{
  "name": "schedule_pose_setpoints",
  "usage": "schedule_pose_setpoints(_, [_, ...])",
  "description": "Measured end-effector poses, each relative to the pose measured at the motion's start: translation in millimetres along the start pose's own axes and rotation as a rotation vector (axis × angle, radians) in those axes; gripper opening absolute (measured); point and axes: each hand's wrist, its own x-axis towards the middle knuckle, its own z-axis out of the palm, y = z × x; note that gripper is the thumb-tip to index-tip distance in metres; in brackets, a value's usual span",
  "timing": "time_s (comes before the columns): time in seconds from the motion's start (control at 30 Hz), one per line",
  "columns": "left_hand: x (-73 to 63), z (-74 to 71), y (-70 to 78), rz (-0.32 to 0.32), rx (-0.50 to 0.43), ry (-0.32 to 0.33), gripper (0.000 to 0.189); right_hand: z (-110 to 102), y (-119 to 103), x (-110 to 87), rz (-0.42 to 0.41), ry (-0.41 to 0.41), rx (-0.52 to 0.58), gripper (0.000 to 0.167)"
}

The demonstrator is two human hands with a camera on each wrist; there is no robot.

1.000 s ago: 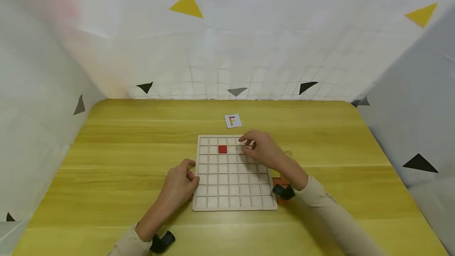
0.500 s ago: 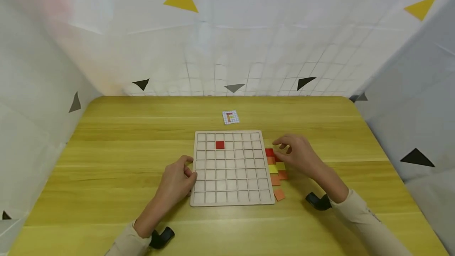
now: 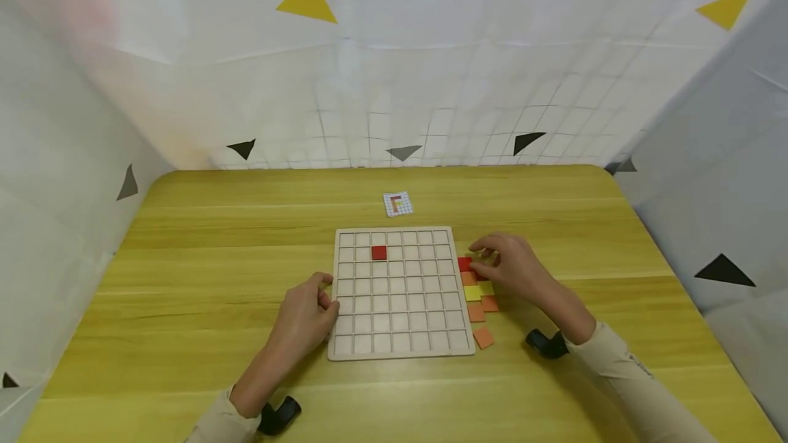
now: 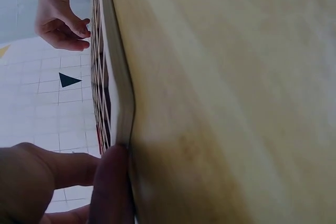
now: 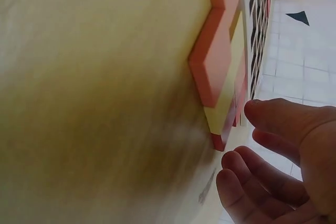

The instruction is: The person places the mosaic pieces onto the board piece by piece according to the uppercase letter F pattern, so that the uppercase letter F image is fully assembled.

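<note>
A pale wooden grid board point(image 3: 400, 303) lies flat on the table, with one red tile point(image 3: 378, 252) in a cell near its top. My left hand point(image 3: 301, 313) rests at the board's left side, the thumb and index fingertips touching its edge. In the left wrist view a fingertip point(image 4: 113, 169) meets the board's rim. Beyond the right edge, my right hand point(image 3: 514, 265) hovers over loose red tiles point(image 3: 464, 264). Its thumb and fingers are bent and apart, and the right wrist view shows no tile between them. The hand partly hides one dark red tile point(image 5: 219, 141).
Along the board's right edge lie orange tiles point(image 3: 477, 312) and yellow tiles point(image 3: 472, 293), some touching one another. A small pattern card point(image 3: 398, 204) lies behind the board. White sheeting point(image 3: 394, 74) with coloured triangles surrounds the table point(image 3: 215, 245) at the back and sides.
My right hand has moved from above the board's upper right to the loose tiles beside it, then shifted only slightly. The left hand stays at the left edge. The head view has tilted slightly.
</note>
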Motion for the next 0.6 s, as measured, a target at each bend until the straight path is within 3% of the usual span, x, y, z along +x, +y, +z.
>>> schedule_pose_setpoints(0.6, [0.9,-2.3,-2.7,0.009,0.04,0.012,0.04,6.2,5.6,4.2,-0.041,0.026,-0.005,0.018])
